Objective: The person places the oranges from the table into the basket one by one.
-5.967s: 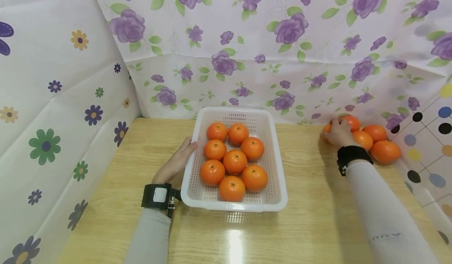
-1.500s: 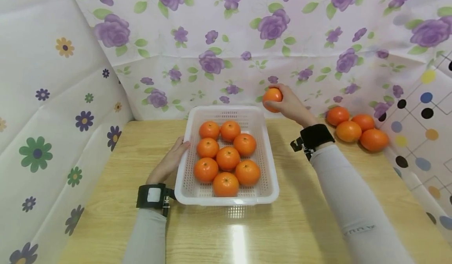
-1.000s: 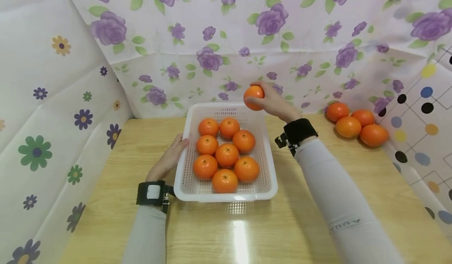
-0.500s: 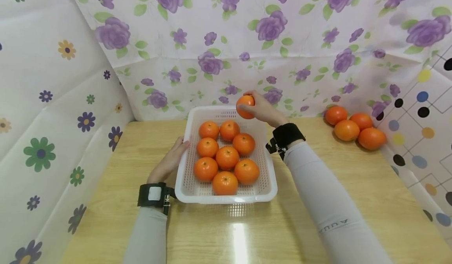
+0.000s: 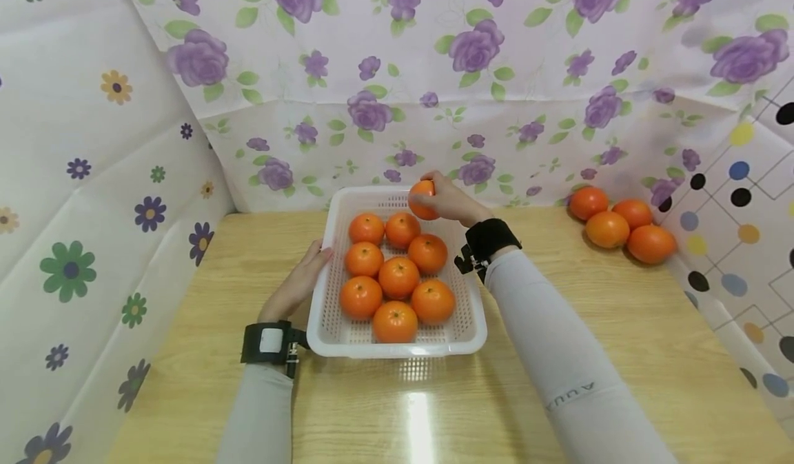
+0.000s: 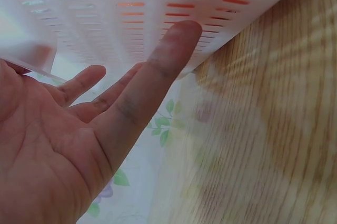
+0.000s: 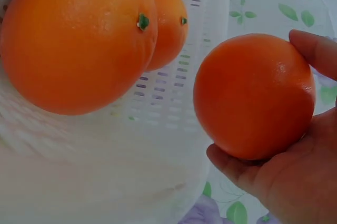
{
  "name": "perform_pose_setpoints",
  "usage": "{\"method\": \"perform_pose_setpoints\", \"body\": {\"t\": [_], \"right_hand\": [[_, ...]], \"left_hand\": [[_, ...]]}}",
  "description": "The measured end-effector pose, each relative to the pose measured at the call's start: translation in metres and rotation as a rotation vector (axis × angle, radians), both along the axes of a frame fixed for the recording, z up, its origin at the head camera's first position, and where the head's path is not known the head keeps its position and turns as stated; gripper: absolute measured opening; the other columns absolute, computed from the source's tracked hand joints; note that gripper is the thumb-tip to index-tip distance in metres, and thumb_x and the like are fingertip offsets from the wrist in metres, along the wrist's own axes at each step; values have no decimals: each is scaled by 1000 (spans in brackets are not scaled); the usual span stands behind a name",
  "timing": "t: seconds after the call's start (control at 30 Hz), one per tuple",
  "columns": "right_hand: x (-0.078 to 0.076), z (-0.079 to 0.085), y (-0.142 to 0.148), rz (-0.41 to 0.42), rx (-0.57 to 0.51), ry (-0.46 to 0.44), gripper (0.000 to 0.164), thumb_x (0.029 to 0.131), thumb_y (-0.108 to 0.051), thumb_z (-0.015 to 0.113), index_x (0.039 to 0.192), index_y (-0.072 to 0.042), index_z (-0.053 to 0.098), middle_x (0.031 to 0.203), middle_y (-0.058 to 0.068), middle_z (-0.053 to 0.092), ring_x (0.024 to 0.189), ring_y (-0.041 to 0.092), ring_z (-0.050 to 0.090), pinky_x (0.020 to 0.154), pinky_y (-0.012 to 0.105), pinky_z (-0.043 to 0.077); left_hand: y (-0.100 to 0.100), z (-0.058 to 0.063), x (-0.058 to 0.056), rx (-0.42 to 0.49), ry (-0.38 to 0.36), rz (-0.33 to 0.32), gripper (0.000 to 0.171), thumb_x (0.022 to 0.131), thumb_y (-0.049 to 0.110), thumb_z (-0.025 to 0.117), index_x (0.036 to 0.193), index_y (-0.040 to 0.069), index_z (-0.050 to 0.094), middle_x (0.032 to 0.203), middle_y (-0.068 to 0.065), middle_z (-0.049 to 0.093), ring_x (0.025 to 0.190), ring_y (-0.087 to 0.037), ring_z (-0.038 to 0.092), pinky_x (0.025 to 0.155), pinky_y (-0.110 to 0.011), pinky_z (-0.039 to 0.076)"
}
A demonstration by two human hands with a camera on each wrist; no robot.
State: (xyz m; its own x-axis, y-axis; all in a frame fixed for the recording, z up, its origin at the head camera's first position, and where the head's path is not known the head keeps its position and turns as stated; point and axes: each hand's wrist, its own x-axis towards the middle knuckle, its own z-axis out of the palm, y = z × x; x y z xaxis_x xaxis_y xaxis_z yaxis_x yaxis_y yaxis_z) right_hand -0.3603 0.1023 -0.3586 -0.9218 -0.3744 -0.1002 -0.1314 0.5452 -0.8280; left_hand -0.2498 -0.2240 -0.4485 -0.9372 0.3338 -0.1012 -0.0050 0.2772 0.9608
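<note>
My right hand point(image 5: 451, 200) holds an orange point(image 7: 253, 97) between thumb and fingers, over the far right part of a white plastic basket point(image 5: 480, 312). In the right wrist view this orange is smooth and reddish, apart from the oranges lower down. Several oranges point(image 5: 399, 277) with green stem ends sit inside the basket. My left hand point(image 5: 299, 281) holds the basket's left side, its thumb over the rim. In the left wrist view, the index finger point(image 6: 152, 77) lies along the slotted wall while the other fingers reach forward.
Several more reddish oranges point(image 5: 608, 229) lie grouped at the table's back right corner. The light wooden table point(image 5: 546, 409) is bounded by a flower-patterned cloth point(image 5: 397, 57) behind and patterned sheets at both sides.
Six seconds ago my right hand was at the pile on the right. It has carried an orange left, and lately lowered it toward the basket. My left hand stays at the basket.
</note>
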Motion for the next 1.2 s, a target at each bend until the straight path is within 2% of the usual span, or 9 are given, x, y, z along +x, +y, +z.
{"method": "perform_pose_setpoints", "body": {"t": [0.2,0.37,0.7,0.93,1.2], "right_hand": [[-4,-5,-4,-20,29,-4,56,103,-22,64,146,2,36,134,23,50,112,31,54,96,39,50],[-5,-8,-6,-25,69,-3,57,102,-20,65,145,4,37,133,24,51,114,32,54,98,40,50],[-3,-7,-10,5,162,20,59,97,-16,65,146,4,40,142,27,47,122,35,49,106,44,46],[-3,-10,-11,9,258,50,56,91,-11,66,141,4,46,139,28,47,114,36,49,99,43,47],[-3,-13,-12,-13,283,28,57,88,-10,66,140,-1,46,137,25,44,117,36,44,98,44,45]], "left_hand": [[-1,-1,-2,12,13,9,58,114,46,29,159,9,22,142,-32,47,121,-47,59,90,-47,59],[-2,1,-1,15,2,2,59,114,46,29,160,9,19,144,-32,45,123,-48,58,90,-49,60],[-2,1,-1,19,1,-1,59,114,46,29,159,10,19,143,-33,46,121,-50,59,89,-50,60],[-1,1,-1,19,2,-6,58,114,46,28,159,10,20,143,-33,47,121,-49,60,89,-49,60],[-1,0,-1,5,4,-10,57,115,46,28,160,12,19,143,-32,48,120,-48,61,88,-48,61]]}}
